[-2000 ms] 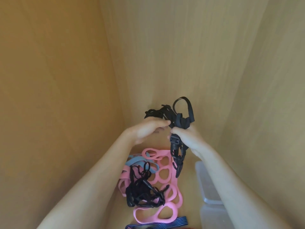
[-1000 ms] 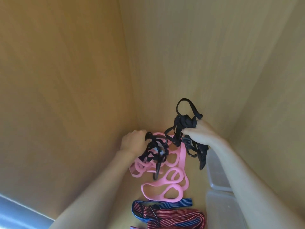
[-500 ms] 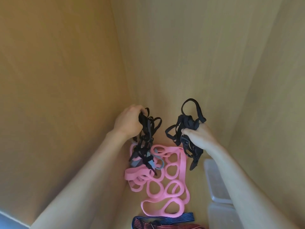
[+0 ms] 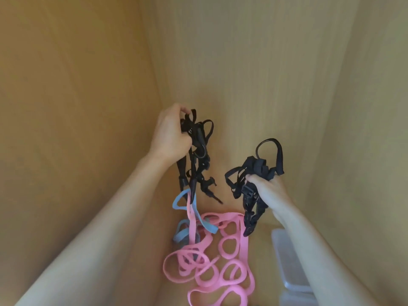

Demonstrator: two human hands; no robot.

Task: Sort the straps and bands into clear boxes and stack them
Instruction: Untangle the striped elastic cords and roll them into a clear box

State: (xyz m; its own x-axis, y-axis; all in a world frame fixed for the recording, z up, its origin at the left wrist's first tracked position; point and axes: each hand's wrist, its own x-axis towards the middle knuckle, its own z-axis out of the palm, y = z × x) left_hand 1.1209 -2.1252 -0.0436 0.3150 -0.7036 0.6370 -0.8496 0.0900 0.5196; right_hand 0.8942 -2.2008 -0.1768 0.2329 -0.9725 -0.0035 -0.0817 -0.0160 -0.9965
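My left hand (image 4: pixel 171 134) grips a tangled bunch of black straps (image 4: pixel 196 155) and holds it raised well above the cabinet floor. A light blue band (image 4: pixel 183 202) and a pink strand hang caught on its lower end. My right hand (image 4: pixel 268 191) grips a second bunch of black straps (image 4: pixel 258 171), whose buckles dangle below the fist. A pile of pink looped bands (image 4: pixel 223 259) lies on the floor between my forearms. A clear box (image 4: pixel 289 261) with its lid on stands at the lower right, partly behind my right arm.
I am looking into a wooden cabinet with a left wall (image 4: pixel 72 129), a back panel (image 4: pixel 254 74) and a right wall (image 4: pixel 375 140) close around my hands. A second clear box edge (image 4: pixel 295 300) shows at the bottom right.
My left hand reached down, took a second black strap bunch from the pile and lifted it high, dragging a blue band and pink strand up. My right hand kept its bunch, shifting right.
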